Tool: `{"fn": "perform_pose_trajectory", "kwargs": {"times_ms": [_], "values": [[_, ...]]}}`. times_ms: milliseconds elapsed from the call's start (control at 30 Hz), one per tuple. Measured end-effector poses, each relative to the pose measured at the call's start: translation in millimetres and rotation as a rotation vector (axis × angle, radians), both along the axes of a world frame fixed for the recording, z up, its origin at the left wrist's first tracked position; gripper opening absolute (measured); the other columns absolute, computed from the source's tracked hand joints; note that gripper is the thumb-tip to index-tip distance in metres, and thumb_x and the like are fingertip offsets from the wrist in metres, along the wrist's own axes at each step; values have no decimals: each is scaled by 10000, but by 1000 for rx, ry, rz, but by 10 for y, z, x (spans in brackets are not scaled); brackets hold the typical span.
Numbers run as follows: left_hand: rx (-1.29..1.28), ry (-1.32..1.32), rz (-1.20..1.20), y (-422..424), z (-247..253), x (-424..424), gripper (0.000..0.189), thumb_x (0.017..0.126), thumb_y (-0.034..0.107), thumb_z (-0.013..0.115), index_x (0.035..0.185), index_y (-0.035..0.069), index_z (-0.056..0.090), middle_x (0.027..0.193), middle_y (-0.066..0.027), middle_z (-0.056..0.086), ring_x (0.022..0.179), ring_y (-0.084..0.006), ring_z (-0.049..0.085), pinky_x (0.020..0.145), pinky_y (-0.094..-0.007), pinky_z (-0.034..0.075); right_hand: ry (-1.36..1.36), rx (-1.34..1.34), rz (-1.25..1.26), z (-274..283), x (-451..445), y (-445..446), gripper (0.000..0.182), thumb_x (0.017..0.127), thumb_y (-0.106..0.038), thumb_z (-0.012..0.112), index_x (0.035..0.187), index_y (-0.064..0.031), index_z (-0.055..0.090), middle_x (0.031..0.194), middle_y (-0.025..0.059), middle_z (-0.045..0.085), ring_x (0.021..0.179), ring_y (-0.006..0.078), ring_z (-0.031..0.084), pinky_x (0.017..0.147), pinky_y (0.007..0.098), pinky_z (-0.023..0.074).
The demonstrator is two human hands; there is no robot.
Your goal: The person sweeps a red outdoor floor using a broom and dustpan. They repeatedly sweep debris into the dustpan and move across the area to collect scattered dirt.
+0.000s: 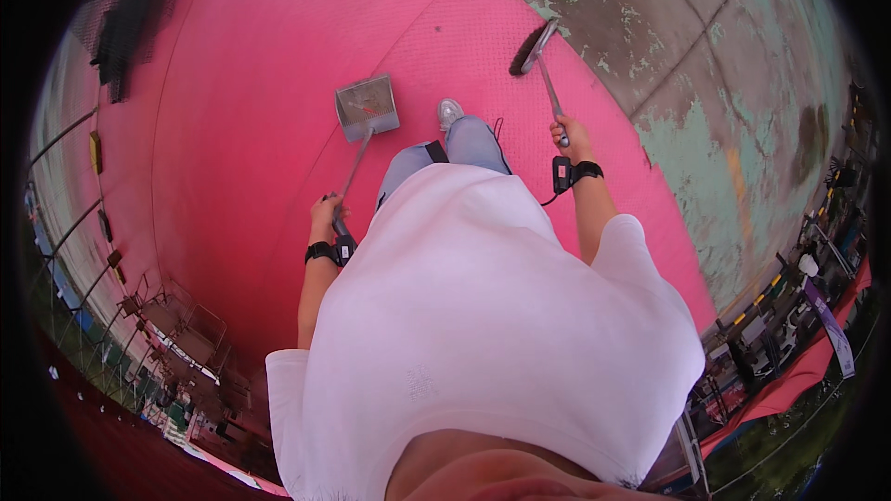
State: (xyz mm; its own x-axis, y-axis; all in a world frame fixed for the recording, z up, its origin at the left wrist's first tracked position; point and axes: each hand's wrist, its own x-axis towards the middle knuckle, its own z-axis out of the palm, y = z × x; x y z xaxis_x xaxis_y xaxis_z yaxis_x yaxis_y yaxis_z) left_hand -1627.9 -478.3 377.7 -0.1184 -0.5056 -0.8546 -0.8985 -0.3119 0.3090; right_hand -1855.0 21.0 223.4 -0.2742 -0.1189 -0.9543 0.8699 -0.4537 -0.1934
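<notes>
My left hand [327, 214] grips the handle of a long-handled dustpan [379, 126], whose grey pan hangs or rests out in front on the left. Inside the pan lie some dirt and a small red-orange scrap [367, 109]. With my right hand [572, 138] I hold a broom [546, 76] by its grey handle. Its dark bristles [525, 52] point left, over the pink floor close to its edge. Broom and dustpan are well apart. Whether either one touches the floor is hard to tell.
Pink textured matting [243, 83] spreads around my feet. It ends on the right at worn green-grey concrete [696, 118]. Black netting [132, 21] stands at the far left, and chairs [188, 334] are lower left. Vehicles and a banner [828, 327] line the right rim.
</notes>
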Motion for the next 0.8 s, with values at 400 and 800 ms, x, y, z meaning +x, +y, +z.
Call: {"fn": "perform_pose_trajectory", "kwargs": {"times_ms": [400,800], "values": [[20,58,-158,-112,227,141,209,748,124,617,906,20,528,652,-116,585,479,-201,582,433,-280,451,77,-247,255,683,770,-426,479,857,-94,468,1302,-58,298,668,29,490,433,40,388,342,168,316],[94,-14,-407,-640,-44,-68,235,738,112,614,931,11,527,666,-102,573,508,-201,583,453,-293,472,110,285,154,519,1505,-473,223,792,-69,488,1014,-41,495,604,32,487,408,95,437,330,234,339]]}}
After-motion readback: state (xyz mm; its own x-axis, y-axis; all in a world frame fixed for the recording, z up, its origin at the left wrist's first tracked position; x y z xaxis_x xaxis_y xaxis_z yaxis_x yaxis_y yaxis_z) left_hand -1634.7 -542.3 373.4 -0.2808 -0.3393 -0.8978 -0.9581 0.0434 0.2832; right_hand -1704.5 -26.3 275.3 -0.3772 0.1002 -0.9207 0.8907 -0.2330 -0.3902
